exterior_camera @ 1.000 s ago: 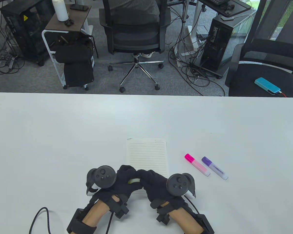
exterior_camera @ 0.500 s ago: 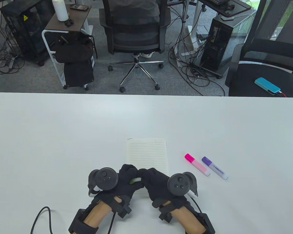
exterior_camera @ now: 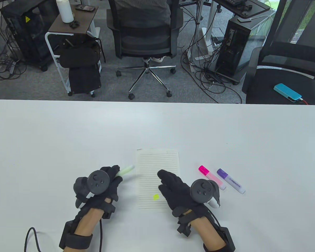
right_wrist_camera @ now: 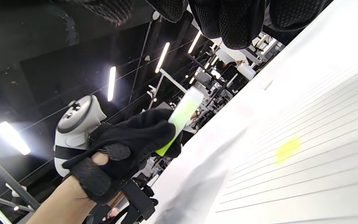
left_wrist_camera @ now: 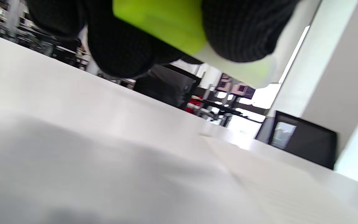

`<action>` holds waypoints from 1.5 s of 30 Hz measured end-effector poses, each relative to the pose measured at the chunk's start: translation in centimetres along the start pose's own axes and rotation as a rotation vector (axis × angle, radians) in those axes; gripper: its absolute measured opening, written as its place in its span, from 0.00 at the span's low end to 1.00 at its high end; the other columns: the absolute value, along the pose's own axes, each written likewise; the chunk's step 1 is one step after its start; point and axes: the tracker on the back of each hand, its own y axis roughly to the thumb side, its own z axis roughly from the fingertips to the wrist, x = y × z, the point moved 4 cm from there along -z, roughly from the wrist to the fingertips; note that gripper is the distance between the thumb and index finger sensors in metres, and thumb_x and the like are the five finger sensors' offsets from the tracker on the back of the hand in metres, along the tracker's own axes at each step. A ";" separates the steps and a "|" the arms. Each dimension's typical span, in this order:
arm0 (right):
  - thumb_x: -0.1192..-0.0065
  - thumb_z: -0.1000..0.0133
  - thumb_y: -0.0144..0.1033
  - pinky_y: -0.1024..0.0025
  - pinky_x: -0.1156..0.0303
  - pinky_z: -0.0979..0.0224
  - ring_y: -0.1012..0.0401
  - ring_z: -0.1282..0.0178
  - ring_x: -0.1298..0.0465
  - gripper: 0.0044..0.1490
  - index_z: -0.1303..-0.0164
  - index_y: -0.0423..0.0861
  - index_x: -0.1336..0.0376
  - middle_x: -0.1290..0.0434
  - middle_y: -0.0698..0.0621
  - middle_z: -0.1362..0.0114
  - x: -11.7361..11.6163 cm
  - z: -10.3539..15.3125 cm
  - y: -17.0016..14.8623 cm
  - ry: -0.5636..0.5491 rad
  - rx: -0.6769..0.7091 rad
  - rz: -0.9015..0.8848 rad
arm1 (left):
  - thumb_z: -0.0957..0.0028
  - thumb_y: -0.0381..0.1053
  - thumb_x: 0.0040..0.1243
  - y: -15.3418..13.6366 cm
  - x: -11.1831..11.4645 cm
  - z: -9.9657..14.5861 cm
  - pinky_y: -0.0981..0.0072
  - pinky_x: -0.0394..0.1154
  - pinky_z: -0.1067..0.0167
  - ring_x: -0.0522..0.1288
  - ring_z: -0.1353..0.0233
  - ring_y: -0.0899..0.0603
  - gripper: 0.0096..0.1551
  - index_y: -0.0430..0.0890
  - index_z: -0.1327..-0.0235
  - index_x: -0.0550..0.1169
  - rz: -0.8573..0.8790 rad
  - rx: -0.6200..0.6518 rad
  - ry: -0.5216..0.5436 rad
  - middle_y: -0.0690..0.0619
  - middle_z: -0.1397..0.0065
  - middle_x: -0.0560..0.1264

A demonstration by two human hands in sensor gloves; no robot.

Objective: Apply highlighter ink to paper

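My left hand (exterior_camera: 113, 175) grips a green highlighter (exterior_camera: 126, 170) just left of the lined paper (exterior_camera: 157, 162). The pale barrel sticks out past the fingers toward the sheet, and the bright green end is buried in the glove. In the left wrist view the green highlighter (left_wrist_camera: 163, 21) sits between black fingers (left_wrist_camera: 120, 46), slightly above the table. My right hand (exterior_camera: 170, 183) lies over the paper's right part with fingers stretched and holds nothing. A small yellow-green mark (exterior_camera: 155, 197) shows low on the sheet. The right wrist view also shows the mark (right_wrist_camera: 287, 150) and the highlighter (right_wrist_camera: 183, 113).
A pink highlighter (exterior_camera: 211, 177) and a purple highlighter (exterior_camera: 230, 181), both capped, lie side by side right of the paper, close to my right hand's tracker. The white table (exterior_camera: 68, 136) stretches away on all sides. Office chairs and cables stand beyond its far edge.
The hands were joined over the paper's lower part around the highlighter. They have parted: the left went left with the highlighter, the right shifted right, and the yellow-green mark now shows.
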 end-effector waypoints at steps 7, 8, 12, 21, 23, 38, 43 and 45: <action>0.54 0.30 0.52 0.30 0.44 0.26 0.34 0.21 0.41 0.38 0.13 0.48 0.56 0.48 0.35 0.14 -0.6 -0.1 0.2 0.034 -0.001 0.007 | 0.57 0.57 0.66 -4.6 1.0 -0.6 0.37 0.71 0.36 0.82 0.44 0.43 0.29 0.50 0.41 0.80 -0.095 -0.275 -0.116 0.52 0.37 0.78; 0.54 0.30 0.52 0.30 0.44 0.26 0.34 0.21 0.41 0.38 0.13 0.48 0.56 0.48 0.35 0.14 -0.6 -0.1 0.1 0.037 -0.002 0.008 | 0.57 0.57 0.66 -5.0 1.2 -0.6 0.36 0.70 0.35 0.81 0.43 0.42 0.29 0.50 0.42 0.80 -0.091 -0.292 -0.133 0.51 0.36 0.77; 0.54 0.29 0.52 0.30 0.44 0.26 0.34 0.21 0.41 0.38 0.13 0.48 0.56 0.48 0.34 0.14 -0.6 -0.1 0.1 0.042 -0.004 0.009 | 0.56 0.58 0.65 -5.6 1.9 -0.7 0.35 0.67 0.33 0.78 0.39 0.41 0.29 0.49 0.42 0.81 -0.120 -0.319 -0.172 0.49 0.32 0.73; 0.54 0.29 0.52 0.30 0.44 0.26 0.34 0.21 0.41 0.38 0.14 0.47 0.56 0.49 0.34 0.14 -0.2 -0.1 0.0 0.042 -0.024 0.031 | 0.55 0.60 0.62 -5.2 1.4 -0.6 0.34 0.64 0.32 0.74 0.34 0.38 0.38 0.48 0.31 0.70 -0.084 -0.298 -0.133 0.47 0.27 0.67; 0.54 0.29 0.52 0.29 0.45 0.26 0.34 0.21 0.41 0.38 0.14 0.47 0.55 0.49 0.34 0.13 0.2 0.0 -0.2 0.033 -0.040 0.042 | 0.55 0.61 0.61 -4.4 0.9 -0.5 0.34 0.64 0.32 0.73 0.33 0.38 0.39 0.48 0.30 0.69 -0.046 -0.242 -0.101 0.46 0.26 0.66; 0.45 0.30 0.46 0.27 0.49 0.27 0.36 0.29 0.37 0.32 0.22 0.39 0.41 0.42 0.32 0.20 9.6 3.4 -4.2 -0.184 -0.544 0.373 | 0.53 0.64 0.56 2.6 -0.3 0.9 0.33 0.63 0.31 0.70 0.28 0.36 0.37 0.53 0.29 0.68 0.504 0.242 0.069 0.47 0.23 0.65; 0.41 0.31 0.44 0.27 0.52 0.27 0.37 0.29 0.39 0.33 0.20 0.40 0.43 0.44 0.32 0.20 11.4 4.9 -6.4 -0.138 -0.719 0.360 | 0.52 0.64 0.55 4.3 0.8 1.2 0.32 0.63 0.31 0.69 0.27 0.35 0.37 0.52 0.29 0.68 0.464 0.302 -0.001 0.46 0.22 0.64; 0.40 0.32 0.42 0.27 0.52 0.28 0.37 0.30 0.39 0.33 0.20 0.40 0.43 0.45 0.32 0.20 11.7 5.2 -7.1 -0.139 -0.767 0.394 | 0.52 0.64 0.55 4.7 1.1 1.3 0.32 0.62 0.31 0.69 0.27 0.35 0.37 0.52 0.29 0.69 0.446 0.321 -0.015 0.46 0.22 0.64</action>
